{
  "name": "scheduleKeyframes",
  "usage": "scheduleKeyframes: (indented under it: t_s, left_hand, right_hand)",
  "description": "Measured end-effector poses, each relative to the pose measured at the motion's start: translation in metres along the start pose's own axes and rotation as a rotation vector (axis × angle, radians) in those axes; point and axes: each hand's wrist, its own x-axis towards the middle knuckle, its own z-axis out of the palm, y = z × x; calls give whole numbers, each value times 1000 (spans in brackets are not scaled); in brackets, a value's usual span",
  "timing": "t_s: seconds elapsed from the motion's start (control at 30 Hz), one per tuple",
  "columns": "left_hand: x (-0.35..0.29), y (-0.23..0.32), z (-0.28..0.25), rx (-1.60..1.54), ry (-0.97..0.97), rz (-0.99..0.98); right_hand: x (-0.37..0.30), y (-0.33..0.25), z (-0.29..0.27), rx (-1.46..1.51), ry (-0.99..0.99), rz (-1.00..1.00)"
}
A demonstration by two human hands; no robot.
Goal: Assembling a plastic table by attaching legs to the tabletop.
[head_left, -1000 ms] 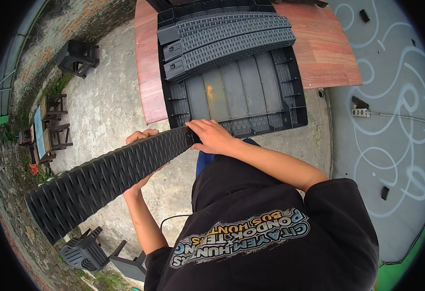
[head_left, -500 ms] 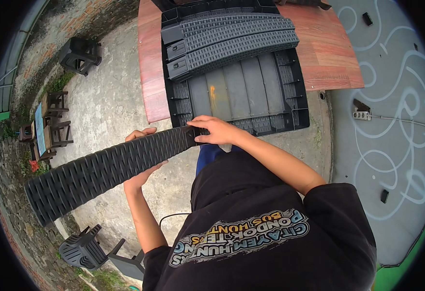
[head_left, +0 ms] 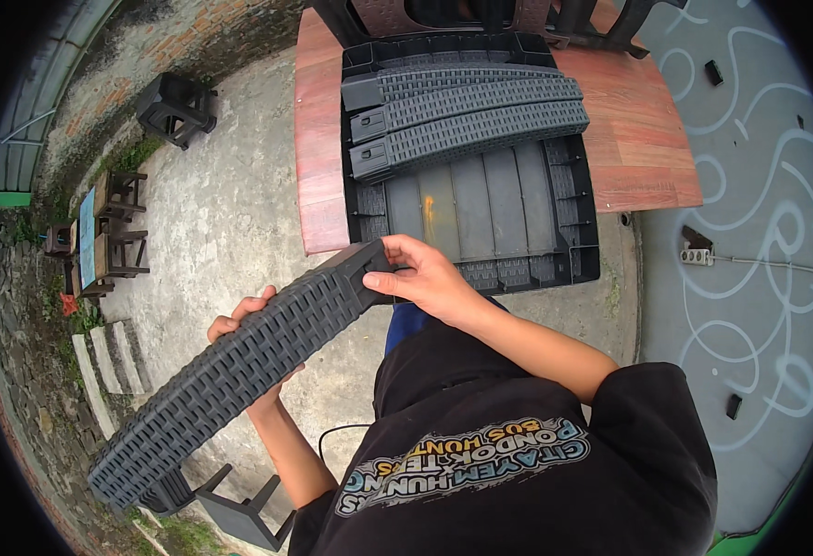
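Dark grey plastic with a moulded woven pattern makes up the long hollow-looking piece (head_left: 230, 371) that slants from the centre of the frame down to the lower left. Both hands are closed around it. The right hand (head_left: 432, 285) grips the plain end block near the centre, thumb over the near face and fingers around the far edge. The left hand (head_left: 270, 395) wraps the piece around its middle, fingertips showing along the upper edge and the palm side below; the rest of that hand is hidden. The spread grip probably keeps so long a part from tipping: the left hand seems to carry the weight, while the right steadies and angles the end.

Three similar woven pieces (head_left: 495, 128) lie side by side in the upper centre, across a black ribbed frame (head_left: 581, 232) with a yellow-orange smear on its panel. Laid that way, with their blocky ends toward the left, they seem set together for easy reach. The frame rests on a red wood-grain table (head_left: 638, 153), which presumably holds it at a handy height. Dark plastic chairs (head_left: 388, 18) crowd the table's far side at the top edge, and a black stool (head_left: 175, 107) stands upper left.
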Motion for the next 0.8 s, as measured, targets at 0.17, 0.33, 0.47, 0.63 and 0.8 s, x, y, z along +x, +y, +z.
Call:
scheduleKeyframes:
  t_s: [0.17, 0.33, 0.47, 0.63, 0.8]
  left_hand:
    - [-11, -10, 8, -131, 111, 34]
    - [-16, -11, 5, -110, 112, 8]
    - [-17, -18, 5, -105, 115, 30]
    - [-32, -21, 40, -352, 384, -219]
    - [-38, 27, 94, -496, 179, -838]
  right_hand:
    - [0, -26, 0, 266, -13, 223]
    - [2, -30, -1, 224, -38, 242]
    - [1, -30, 14, 189, 31, 32]
    - [8, -49, 26, 152, 102, -133]
    - [-9, -101, 40, -640, 44, -447]
